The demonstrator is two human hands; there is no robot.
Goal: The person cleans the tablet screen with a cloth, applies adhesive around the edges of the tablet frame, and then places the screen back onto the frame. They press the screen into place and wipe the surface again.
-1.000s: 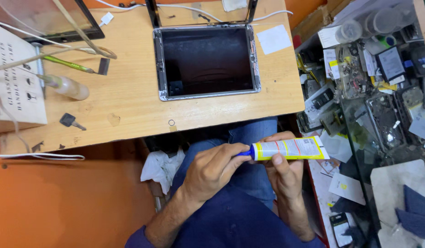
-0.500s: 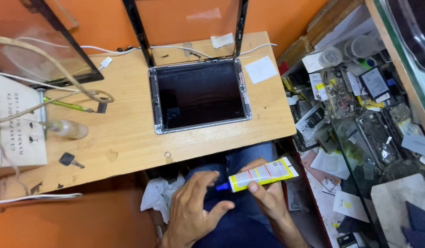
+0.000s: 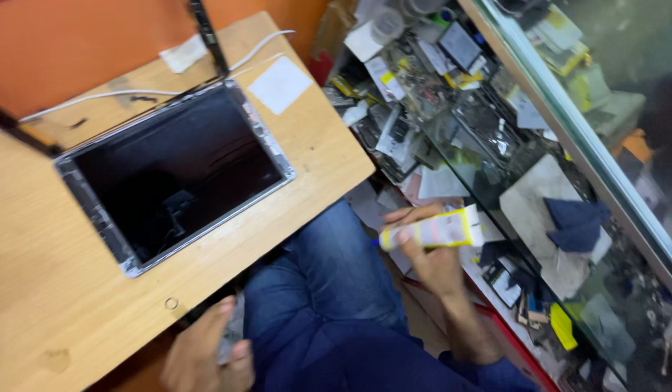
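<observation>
My right hand [image 3: 434,265] holds a yellow and white tube [image 3: 441,229] with a blue tip, lying sideways over my right knee in blue trousers. Low at the left, my left hand [image 3: 198,356] is under the front edge of the wooden table [image 3: 53,290], its fingers curled around a pale cloth [image 3: 233,335]. A tablet with a dark screen and a bare metal frame [image 3: 176,170] lies flat on the table, well apart from both hands.
A glass-topped counter [image 3: 568,109] runs along the right, with a cluttered shelf of small parts [image 3: 437,94] and a blue cloth [image 3: 575,221] below it. A white paper square [image 3: 280,83], a white cable [image 3: 96,98] and a small ring [image 3: 171,303] lie on the table.
My left hand has let go of the tube's tip and dropped to the cloth beneath the table edge. My right hand keeps the tube. The view has swung to the right.
</observation>
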